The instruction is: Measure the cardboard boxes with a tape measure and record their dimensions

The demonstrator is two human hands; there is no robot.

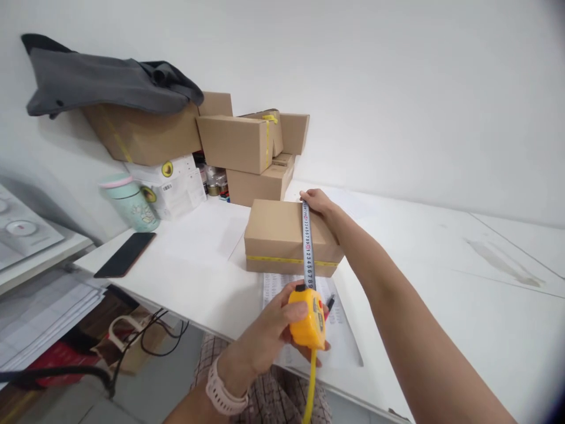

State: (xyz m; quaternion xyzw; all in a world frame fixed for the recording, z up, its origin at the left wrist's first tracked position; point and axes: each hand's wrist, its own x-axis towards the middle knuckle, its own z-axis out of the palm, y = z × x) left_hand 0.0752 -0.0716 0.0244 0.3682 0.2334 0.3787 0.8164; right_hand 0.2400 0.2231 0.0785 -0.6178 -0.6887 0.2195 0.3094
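Note:
A closed cardboard box [276, 227] with a yellow band of tape along its side sits on the white table. My left hand [282, 321] grips the yellow case of a tape measure [308, 318] in front of the box. The silver blade runs from the case across the top of the box to its far edge. There my right hand [316, 201] holds the blade's end, with its fingers pinched. A yellow strap hangs down from the case. Partly under the box lies a printed sheet [344, 338], with a pen [329, 306] on it, half hidden by my left hand.
Several cardboard boxes [233, 141] are stacked at the back, beside a grey bag-like item [106, 82] on another box. A mint tumbler [130, 203] and a black phone [126, 254] stand at the left. Cables [163, 330] hang below the table edge.

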